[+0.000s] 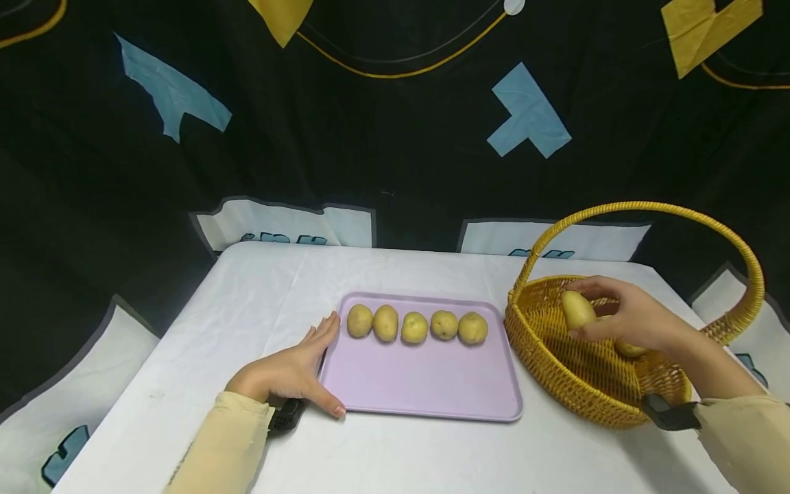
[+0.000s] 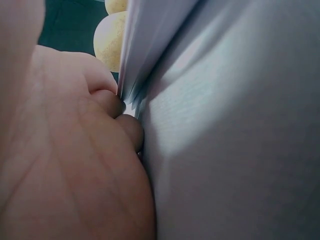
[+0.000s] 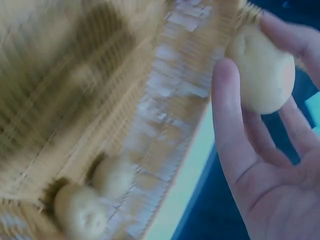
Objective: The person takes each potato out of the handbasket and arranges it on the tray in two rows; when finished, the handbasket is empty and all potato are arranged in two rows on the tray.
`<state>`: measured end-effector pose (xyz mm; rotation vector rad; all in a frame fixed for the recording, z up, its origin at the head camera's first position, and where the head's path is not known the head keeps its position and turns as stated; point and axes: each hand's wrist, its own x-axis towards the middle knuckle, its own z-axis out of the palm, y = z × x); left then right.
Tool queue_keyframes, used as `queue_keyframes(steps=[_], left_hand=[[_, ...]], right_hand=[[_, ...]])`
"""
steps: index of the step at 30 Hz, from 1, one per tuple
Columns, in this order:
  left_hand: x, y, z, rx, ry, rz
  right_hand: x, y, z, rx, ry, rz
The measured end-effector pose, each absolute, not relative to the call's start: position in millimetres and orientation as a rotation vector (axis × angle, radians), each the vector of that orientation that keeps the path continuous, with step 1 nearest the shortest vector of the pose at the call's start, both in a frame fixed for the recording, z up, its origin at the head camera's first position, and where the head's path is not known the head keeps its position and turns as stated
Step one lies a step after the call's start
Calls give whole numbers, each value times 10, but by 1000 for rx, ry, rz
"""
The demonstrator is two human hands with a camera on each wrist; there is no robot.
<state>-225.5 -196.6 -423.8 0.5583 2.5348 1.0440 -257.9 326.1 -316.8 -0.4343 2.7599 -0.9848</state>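
Note:
Over the wicker basket (image 1: 555, 363), my right hand (image 1: 636, 315) grips a potato (image 1: 577, 310) between thumb and fingers. In the right wrist view that potato (image 3: 262, 67) is lifted clear of the basket floor. Two more potatoes, one a blurred potato (image 3: 80, 212), lie in the basket; in the head view the hand partly covers them. My left hand (image 1: 290, 367) rests against the left side of the lilac tray (image 1: 420, 384), fingers extended along the edge and thumb at the near corner. A row of several potatoes (image 1: 414, 328) sits along the tray's far half.
The basket's tall arched handle (image 1: 642, 206) rises over my right hand. A white cloth (image 1: 395, 460) covers the table. Behind the table hangs a black curtain (image 1: 382, 158) with blue and yellow shapes.

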Motion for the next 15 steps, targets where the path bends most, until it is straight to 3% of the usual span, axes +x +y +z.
queue_keyframes(steps=[15], left_hand=[[-2259, -1975, -4234, 568, 2525, 1052]], right_hand=[[-2141, 2634, -3012, -400, 2639, -1414]])
